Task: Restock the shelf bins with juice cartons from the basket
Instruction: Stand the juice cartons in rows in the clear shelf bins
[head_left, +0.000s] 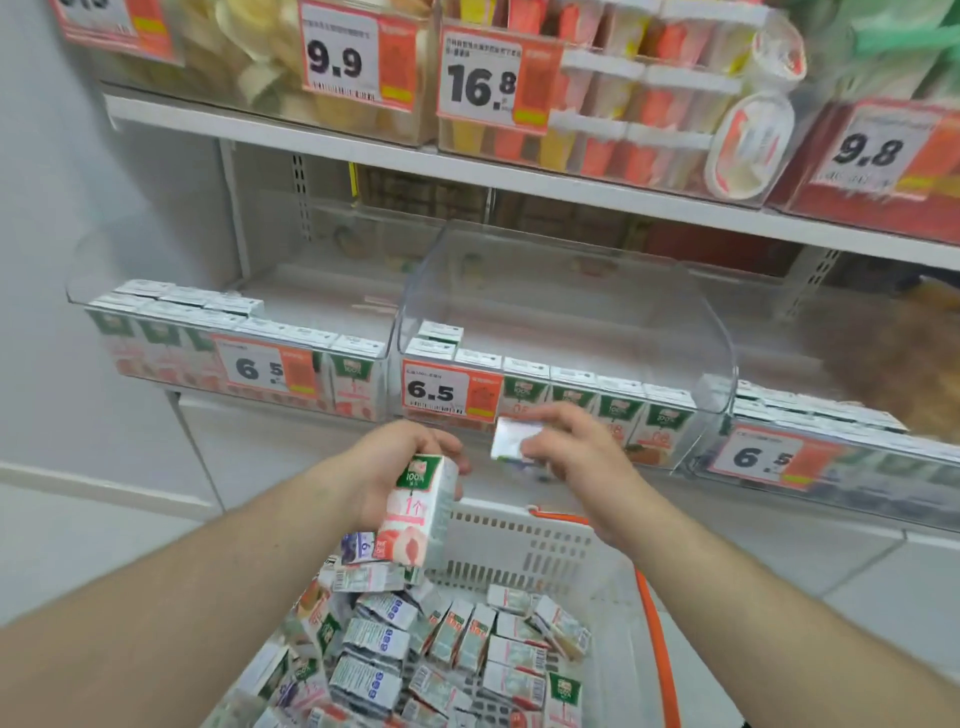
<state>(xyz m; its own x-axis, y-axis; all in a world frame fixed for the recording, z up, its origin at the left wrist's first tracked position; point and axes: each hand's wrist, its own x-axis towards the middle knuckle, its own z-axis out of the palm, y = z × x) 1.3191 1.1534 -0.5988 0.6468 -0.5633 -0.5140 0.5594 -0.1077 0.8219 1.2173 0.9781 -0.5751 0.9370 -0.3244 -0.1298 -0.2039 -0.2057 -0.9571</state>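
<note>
Over the basket (524, 545), left hand (395, 467) grips an upright peach carton (415, 512), waiting; right hand (566, 449) pinches a second carton (511, 439) toward the middle bin (717, 343), where room remains behind the front row.

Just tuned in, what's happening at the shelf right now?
A person is restocking juice. The left hand grips a peach carton above the basket, which holds many more. The right hand holds a second carton in front of the middle bin, which has a front row and open space behind.
</note>
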